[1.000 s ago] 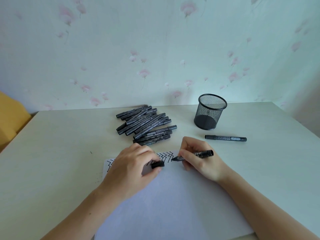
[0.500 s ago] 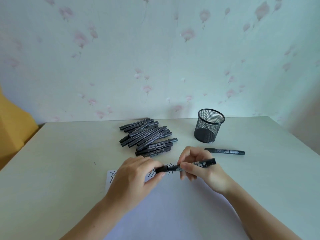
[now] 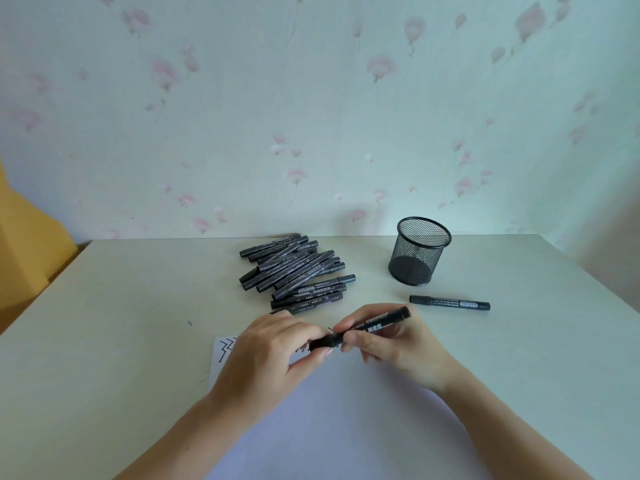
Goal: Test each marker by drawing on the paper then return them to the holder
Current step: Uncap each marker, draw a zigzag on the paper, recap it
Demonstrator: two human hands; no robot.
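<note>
one mesh holder [image 3: 419, 252], one sheet of paper [image 3: 332, 420], two markers apart from a heap of markers [image 3: 294, 271] too tangled to count

A: Left hand [image 3: 273, 355]?
B: Comes in from lower left, back of hand up, thumb and fingers [image 3: 320, 353] pinching the marker's [image 3: 367, 325] capped end.
A: Right hand [image 3: 391, 344]?
B: Comes in from lower right, fingers curled round the barrel, thumb on top. Both forearms bare, hands nearly touching at the middle.
</note>
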